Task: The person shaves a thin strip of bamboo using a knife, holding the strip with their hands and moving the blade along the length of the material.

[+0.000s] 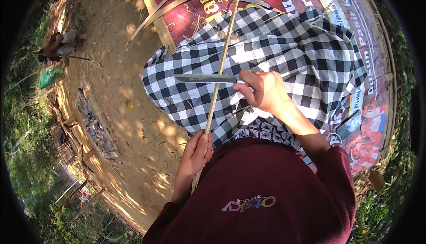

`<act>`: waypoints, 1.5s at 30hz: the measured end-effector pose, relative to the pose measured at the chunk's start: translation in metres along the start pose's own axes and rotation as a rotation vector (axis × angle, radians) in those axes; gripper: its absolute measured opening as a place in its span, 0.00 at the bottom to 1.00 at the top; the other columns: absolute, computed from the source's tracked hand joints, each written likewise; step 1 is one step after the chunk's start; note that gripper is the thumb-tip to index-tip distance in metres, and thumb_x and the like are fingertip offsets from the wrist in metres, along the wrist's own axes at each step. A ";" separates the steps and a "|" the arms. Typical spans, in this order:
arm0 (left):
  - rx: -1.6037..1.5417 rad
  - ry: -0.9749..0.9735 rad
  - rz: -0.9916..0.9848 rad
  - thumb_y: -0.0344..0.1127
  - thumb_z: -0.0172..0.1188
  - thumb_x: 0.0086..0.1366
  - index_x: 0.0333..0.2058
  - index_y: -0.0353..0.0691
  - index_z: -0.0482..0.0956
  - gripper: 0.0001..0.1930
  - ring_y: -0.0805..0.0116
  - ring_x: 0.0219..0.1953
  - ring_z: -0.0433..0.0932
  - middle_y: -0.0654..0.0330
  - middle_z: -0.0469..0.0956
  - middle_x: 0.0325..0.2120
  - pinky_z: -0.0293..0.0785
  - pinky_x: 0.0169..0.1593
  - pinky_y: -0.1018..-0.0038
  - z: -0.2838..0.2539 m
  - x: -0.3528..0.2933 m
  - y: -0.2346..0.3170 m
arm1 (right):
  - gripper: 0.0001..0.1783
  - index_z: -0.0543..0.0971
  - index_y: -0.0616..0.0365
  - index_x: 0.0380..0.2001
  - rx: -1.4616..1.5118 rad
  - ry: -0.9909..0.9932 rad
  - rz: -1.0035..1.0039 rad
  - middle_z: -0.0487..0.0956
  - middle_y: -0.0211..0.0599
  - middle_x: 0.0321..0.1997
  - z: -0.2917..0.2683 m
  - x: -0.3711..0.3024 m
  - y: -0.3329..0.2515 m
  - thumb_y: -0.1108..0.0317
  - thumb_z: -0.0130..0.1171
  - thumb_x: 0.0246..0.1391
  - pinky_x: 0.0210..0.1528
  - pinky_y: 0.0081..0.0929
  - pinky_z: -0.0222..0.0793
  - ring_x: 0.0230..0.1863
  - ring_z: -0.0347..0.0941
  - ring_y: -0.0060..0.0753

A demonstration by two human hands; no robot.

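Note:
A long, thin bamboo strip (227, 40) runs from beside my body up past the top edge of the view. My left hand (198, 148) is closed around its lower part. In my right hand (262, 91) is a knife (204, 78), its blade pointing left and lying across the strip at about mid-length. Whether the blade's edge touches the strip, I cannot tell. Under both, a black-and-white checked cloth (284, 49) covers my lap, with a few shavings on it.
I sit on a printed banner sheet (377, 89) edged with bamboo. More bamboo strips (182, 2) lie at the top. To the left are dirt ground (128, 80), a patch of ash (95, 124), a green container (51, 76) and another person (64, 44) farther off.

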State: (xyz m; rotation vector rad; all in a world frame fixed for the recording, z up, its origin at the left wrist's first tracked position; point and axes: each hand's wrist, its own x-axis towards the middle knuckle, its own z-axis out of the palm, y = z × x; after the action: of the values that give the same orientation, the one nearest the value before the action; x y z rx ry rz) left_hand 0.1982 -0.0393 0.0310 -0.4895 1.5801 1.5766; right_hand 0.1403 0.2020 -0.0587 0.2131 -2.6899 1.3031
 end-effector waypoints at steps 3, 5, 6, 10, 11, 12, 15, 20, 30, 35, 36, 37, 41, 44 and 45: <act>0.024 0.010 0.016 0.42 0.39 0.73 0.34 0.39 0.65 0.14 0.82 0.12 0.52 0.68 0.58 0.13 0.51 0.17 0.83 0.002 0.001 0.000 | 0.21 0.72 0.52 0.22 0.116 -0.133 -0.126 0.70 0.35 0.11 0.020 -0.014 -0.020 0.46 0.57 0.52 0.13 0.35 0.60 0.12 0.69 0.45; 0.041 -0.014 0.036 0.43 0.38 0.73 0.35 0.39 0.64 0.14 0.82 0.09 0.50 0.67 0.58 0.13 0.49 0.14 0.84 0.001 0.003 0.001 | 0.22 0.72 0.52 0.22 0.020 -0.098 -0.095 0.69 0.34 0.10 0.031 -0.017 -0.015 0.43 0.57 0.51 0.13 0.35 0.60 0.12 0.69 0.44; 0.029 -0.022 0.029 0.43 0.38 0.73 0.35 0.40 0.64 0.14 0.82 0.09 0.50 0.67 0.58 0.13 0.49 0.14 0.84 0.001 0.004 0.001 | 0.23 0.72 0.51 0.22 -0.018 -0.090 -0.101 0.70 0.34 0.10 0.035 -0.015 -0.008 0.43 0.57 0.51 0.13 0.34 0.61 0.12 0.70 0.44; -0.036 -0.003 -0.015 0.44 0.37 0.73 0.35 0.40 0.64 0.14 0.82 0.09 0.50 0.67 0.58 0.13 0.48 0.13 0.84 -0.004 0.005 0.002 | 0.22 0.72 0.49 0.22 -0.158 -0.089 -0.205 0.70 0.32 0.10 0.028 0.004 0.029 0.42 0.56 0.50 0.14 0.36 0.64 0.13 0.72 0.42; -0.053 0.032 -0.005 0.44 0.37 0.73 0.35 0.40 0.64 0.14 0.82 0.09 0.50 0.67 0.57 0.13 0.48 0.13 0.84 -0.005 0.005 0.001 | 0.21 0.72 0.49 0.23 -0.215 -0.112 0.008 0.72 0.34 0.11 0.024 0.012 0.036 0.42 0.56 0.51 0.15 0.38 0.65 0.14 0.72 0.42; -0.016 0.051 0.012 0.43 0.38 0.73 0.34 0.39 0.66 0.14 0.83 0.12 0.51 0.69 0.56 0.13 0.49 0.16 0.84 -0.007 0.002 0.001 | 0.22 0.73 0.50 0.24 -0.279 -0.039 0.125 0.73 0.37 0.12 0.008 0.024 0.051 0.42 0.53 0.54 0.16 0.40 0.66 0.14 0.73 0.44; -0.054 -0.065 -0.025 0.43 0.38 0.74 0.34 0.39 0.66 0.15 0.83 0.11 0.51 0.69 0.56 0.13 0.50 0.16 0.83 -0.008 -0.005 -0.003 | 0.24 0.76 0.54 0.24 -0.538 0.169 0.445 0.74 0.42 0.12 -0.023 0.045 0.070 0.45 0.46 0.60 0.18 0.43 0.67 0.19 0.73 0.54; -0.055 -0.036 -0.010 0.44 0.36 0.73 0.35 0.40 0.64 0.15 0.82 0.08 0.50 0.66 0.58 0.12 0.49 0.13 0.83 -0.011 -0.004 -0.007 | 0.20 0.74 0.53 0.23 -0.185 0.183 0.298 0.72 0.38 0.11 -0.011 0.038 0.058 0.48 0.51 0.58 0.19 0.40 0.65 0.18 0.73 0.49; -0.078 -0.074 -0.033 0.44 0.37 0.74 0.34 0.40 0.64 0.15 0.81 0.09 0.51 0.68 0.56 0.12 0.50 0.14 0.84 -0.012 -0.001 0.000 | 0.22 0.72 0.52 0.23 -0.010 -0.085 -0.127 0.70 0.36 0.10 0.040 -0.005 -0.013 0.44 0.54 0.54 0.15 0.37 0.62 0.13 0.69 0.46; -0.315 -0.102 -0.143 0.49 0.36 0.73 0.34 0.41 0.63 0.17 0.82 0.09 0.49 0.68 0.54 0.12 0.49 0.13 0.84 -0.021 -0.015 0.002 | 0.23 0.76 0.52 0.25 -0.567 0.091 0.516 0.75 0.46 0.14 -0.006 0.049 0.071 0.45 0.45 0.61 0.18 0.46 0.68 0.19 0.75 0.52; -0.304 -0.198 -0.081 0.50 0.36 0.73 0.34 0.41 0.62 0.18 0.82 0.09 0.49 0.68 0.54 0.12 0.48 0.13 0.84 -0.022 -0.020 0.002 | 0.23 0.76 0.52 0.26 -0.556 0.144 0.471 0.75 0.45 0.14 -0.011 0.055 0.085 0.45 0.45 0.61 0.19 0.46 0.68 0.20 0.75 0.53; -0.308 -0.152 -0.138 0.50 0.36 0.73 0.34 0.40 0.62 0.18 0.82 0.08 0.49 0.68 0.54 0.12 0.48 0.12 0.84 -0.025 -0.024 0.002 | 0.23 0.76 0.53 0.26 -0.592 0.151 0.550 0.75 0.45 0.15 -0.016 0.061 0.097 0.46 0.45 0.61 0.21 0.46 0.69 0.21 0.74 0.54; -0.431 -0.204 -0.182 0.52 0.36 0.72 0.34 0.41 0.61 0.19 0.83 0.07 0.49 0.69 0.55 0.12 0.48 0.11 0.85 -0.033 -0.021 -0.005 | 0.21 0.74 0.55 0.26 -0.238 0.277 0.270 0.74 0.42 0.14 -0.010 0.059 0.086 0.49 0.46 0.61 0.22 0.44 0.65 0.20 0.73 0.56; -0.569 -0.280 -0.203 0.53 0.36 0.72 0.34 0.42 0.60 0.19 0.84 0.06 0.50 0.70 0.55 0.12 0.48 0.10 0.86 -0.037 -0.008 -0.006 | 0.19 0.72 0.56 0.26 -0.044 0.199 0.296 0.71 0.42 0.12 0.001 0.048 0.042 0.51 0.50 0.60 0.19 0.42 0.63 0.17 0.71 0.53; -0.561 -0.267 -0.224 0.53 0.36 0.72 0.34 0.42 0.60 0.19 0.84 0.06 0.50 0.70 0.55 0.12 0.48 0.10 0.86 -0.037 -0.007 -0.006 | 0.19 0.72 0.55 0.25 0.026 0.174 0.228 0.71 0.41 0.12 0.004 0.043 0.027 0.51 0.51 0.59 0.18 0.41 0.63 0.17 0.71 0.52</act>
State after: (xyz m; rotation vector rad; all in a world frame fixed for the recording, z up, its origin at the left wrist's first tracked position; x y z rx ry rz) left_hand 0.1969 -0.0770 0.0281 -0.6941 0.8413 1.8134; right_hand 0.0927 0.2128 -0.0733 -0.2016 -2.6095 1.3457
